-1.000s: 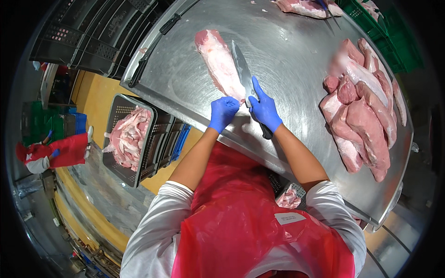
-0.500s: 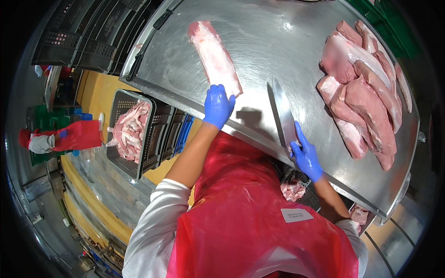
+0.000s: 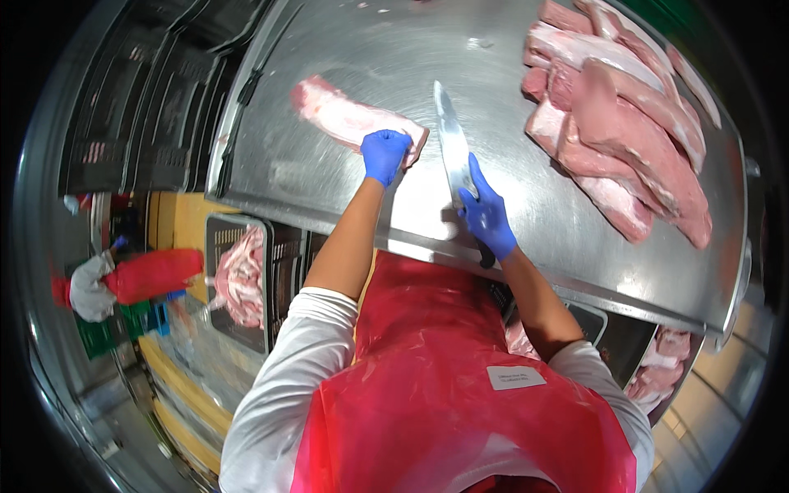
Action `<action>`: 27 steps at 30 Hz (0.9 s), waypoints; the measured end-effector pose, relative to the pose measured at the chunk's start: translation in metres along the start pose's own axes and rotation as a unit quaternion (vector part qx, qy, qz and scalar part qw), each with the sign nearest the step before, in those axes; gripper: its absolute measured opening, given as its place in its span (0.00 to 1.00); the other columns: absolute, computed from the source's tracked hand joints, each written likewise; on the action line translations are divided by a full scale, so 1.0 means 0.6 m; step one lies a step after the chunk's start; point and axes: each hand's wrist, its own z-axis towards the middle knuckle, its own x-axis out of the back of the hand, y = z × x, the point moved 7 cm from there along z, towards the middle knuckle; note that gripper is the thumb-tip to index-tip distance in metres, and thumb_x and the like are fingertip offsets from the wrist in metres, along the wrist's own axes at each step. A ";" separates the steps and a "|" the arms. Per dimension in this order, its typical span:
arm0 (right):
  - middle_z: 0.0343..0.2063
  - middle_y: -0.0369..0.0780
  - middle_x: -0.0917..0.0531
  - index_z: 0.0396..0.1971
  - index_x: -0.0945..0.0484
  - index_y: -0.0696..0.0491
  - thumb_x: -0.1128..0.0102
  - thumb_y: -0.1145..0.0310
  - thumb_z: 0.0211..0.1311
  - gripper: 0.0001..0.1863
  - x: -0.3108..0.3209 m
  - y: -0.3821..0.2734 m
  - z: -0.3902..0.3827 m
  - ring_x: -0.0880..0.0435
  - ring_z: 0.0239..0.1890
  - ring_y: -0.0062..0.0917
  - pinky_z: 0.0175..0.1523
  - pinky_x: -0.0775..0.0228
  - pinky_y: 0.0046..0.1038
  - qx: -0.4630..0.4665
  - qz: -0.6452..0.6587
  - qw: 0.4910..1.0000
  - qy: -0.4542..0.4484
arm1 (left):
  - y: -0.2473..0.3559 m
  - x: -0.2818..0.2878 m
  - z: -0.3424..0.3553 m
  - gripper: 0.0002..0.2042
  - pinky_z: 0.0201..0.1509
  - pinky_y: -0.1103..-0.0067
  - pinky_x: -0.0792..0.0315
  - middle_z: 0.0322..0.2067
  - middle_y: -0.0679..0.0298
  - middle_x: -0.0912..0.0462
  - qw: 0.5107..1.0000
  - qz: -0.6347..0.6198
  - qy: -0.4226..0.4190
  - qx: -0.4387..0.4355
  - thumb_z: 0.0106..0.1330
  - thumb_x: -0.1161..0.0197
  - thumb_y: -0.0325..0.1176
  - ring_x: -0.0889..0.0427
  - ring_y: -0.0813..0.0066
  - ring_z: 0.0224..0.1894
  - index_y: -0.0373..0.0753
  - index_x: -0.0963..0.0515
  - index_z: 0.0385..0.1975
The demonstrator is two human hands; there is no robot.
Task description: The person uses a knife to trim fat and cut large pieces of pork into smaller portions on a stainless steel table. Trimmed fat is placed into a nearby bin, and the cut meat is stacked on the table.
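A long pale piece of pork loin [image 3: 345, 115], fat side showing, lies slanted on the steel table [image 3: 378, 49]. My left hand [image 3: 385, 156], in a blue glove, is closed on its near edge, close to the right end. My right hand [image 3: 486, 215], gloved the same way, grips a knife [image 3: 450, 140]. The blade points away from me, just right of the loin and apart from it. Part of the dark handle shows below my palm. Several more pork loins [image 3: 612, 131] are heaped on the table's right side.
Meat trimmings [image 3: 241, 283] fill a dark crate [image 3: 268, 283] beyond the table's left front edge. Dark crates [image 3: 164, 107] are stacked at the upper left. Cut meat [image 3: 662, 361] sits in a container below the right edge. A person in a red apron [image 3: 156, 275] is far left.
My right hand has brought the knife leftward and closer to the loin. The loin has turned to lie more crosswise, my left hand still on its near end. The whole view has shifted.
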 end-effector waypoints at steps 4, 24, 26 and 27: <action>0.27 0.36 0.20 0.74 0.47 0.42 0.49 0.72 0.70 0.35 0.006 0.023 0.050 0.26 0.24 0.14 0.34 0.26 0.22 -0.029 0.031 0.999 -0.012 | -0.054 -0.035 -0.005 0.04 0.32 0.80 0.29 0.25 0.61 0.20 0.936 -0.346 -0.036 0.059 0.61 0.43 0.19 0.22 0.75 0.28 0.30 0.22 0.26; 0.27 0.46 0.18 0.75 0.50 0.42 0.50 0.70 0.68 0.37 -0.064 0.036 -0.015 0.17 0.25 0.35 0.34 0.25 0.34 -0.072 -0.103 0.982 -0.138 | 0.014 0.002 -0.072 0.06 0.27 0.78 0.27 0.16 0.63 0.22 0.993 -0.004 0.114 -0.022 0.54 0.33 0.25 0.24 0.78 0.19 0.30 0.21 0.20; 0.23 0.41 0.21 0.75 0.50 0.40 0.52 0.72 0.69 0.36 -0.067 0.047 -0.064 0.23 0.22 0.23 0.31 0.27 0.28 -0.120 -0.086 0.979 -0.142 | 0.028 0.001 -0.075 0.07 0.27 0.77 0.27 0.16 0.61 0.20 0.991 0.035 0.122 -0.026 0.52 0.32 0.27 0.24 0.79 0.19 0.30 0.21 0.19; 0.24 0.41 0.21 0.75 0.50 0.40 0.52 0.73 0.68 0.37 -0.069 0.049 -0.064 0.23 0.23 0.22 0.31 0.27 0.28 -0.130 -0.090 0.978 -0.136 | 0.055 -0.006 -0.085 0.07 0.26 0.78 0.27 0.16 0.61 0.20 0.991 0.053 0.122 -0.031 0.52 0.32 0.28 0.24 0.79 0.19 0.30 0.20 0.19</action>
